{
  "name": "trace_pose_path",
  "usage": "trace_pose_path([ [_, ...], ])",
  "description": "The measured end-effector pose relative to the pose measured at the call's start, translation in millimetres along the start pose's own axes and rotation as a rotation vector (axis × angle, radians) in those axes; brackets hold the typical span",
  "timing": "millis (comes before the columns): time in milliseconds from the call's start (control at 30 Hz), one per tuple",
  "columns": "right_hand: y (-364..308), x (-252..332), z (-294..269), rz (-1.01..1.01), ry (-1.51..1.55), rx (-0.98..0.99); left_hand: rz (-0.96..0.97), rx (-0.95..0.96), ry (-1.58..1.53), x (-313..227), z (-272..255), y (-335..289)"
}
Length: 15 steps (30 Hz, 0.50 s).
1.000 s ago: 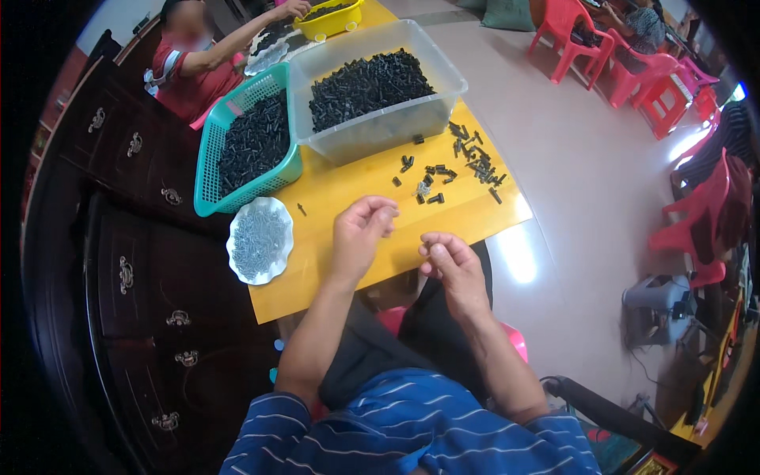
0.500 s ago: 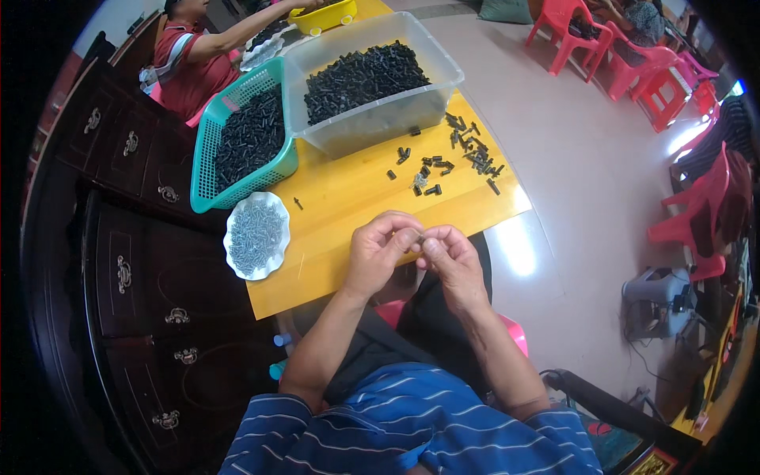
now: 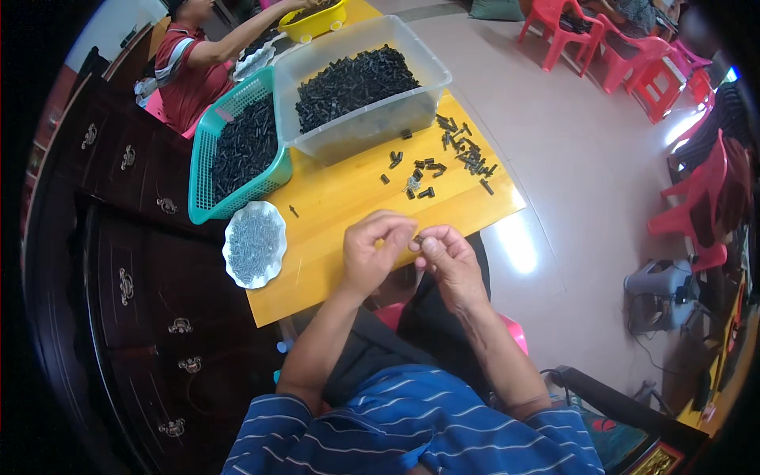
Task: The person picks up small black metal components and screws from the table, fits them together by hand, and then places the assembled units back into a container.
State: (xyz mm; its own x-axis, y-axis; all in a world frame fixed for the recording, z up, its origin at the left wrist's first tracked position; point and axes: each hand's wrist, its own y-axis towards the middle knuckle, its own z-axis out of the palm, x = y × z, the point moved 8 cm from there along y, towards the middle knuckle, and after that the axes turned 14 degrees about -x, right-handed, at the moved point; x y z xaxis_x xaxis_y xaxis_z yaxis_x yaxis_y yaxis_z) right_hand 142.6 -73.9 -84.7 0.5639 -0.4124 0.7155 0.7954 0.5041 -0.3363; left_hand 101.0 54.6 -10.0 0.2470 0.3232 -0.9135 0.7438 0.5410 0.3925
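Evidently, the main risk lies at the fingertips. The right hand has its grip pinched on a small dark piece, held between thumb and forefinger above the near edge of the worktop. The left hand sits just beside it, thumb and fingers drawn close; whether its grip carries anything, or touches the piece, cannot be told. With so slight a purchase, a slip could send the piece onto the dark trousers or the floor, where it would be hard to find. The fingers mask most of it, so a flaw could pass unnoticed. To the left, the white scalloped plate, bearing small metallic pins, appears to overlap the worktop's side edge; a knock from the left forearm could tip it. Loose black parts lie scattered toward the right edge, and a careless reach could sweep some off. The clear tub and teal basket hold similar-looking black pieces, so stray mixing would be easily missed.
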Motion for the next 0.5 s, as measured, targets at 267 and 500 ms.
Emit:
trace_pose_path([
  [267,-1.9,5.3,3.5,-0.014,0.018,0.009,0.325,0.044,0.585,19.0,44.9,68.5],
  [500,1.2,9.5,-3.4,0.011,0.054,-0.042,0.403,0.195,0.809,49.7,87.5,86.5],
])
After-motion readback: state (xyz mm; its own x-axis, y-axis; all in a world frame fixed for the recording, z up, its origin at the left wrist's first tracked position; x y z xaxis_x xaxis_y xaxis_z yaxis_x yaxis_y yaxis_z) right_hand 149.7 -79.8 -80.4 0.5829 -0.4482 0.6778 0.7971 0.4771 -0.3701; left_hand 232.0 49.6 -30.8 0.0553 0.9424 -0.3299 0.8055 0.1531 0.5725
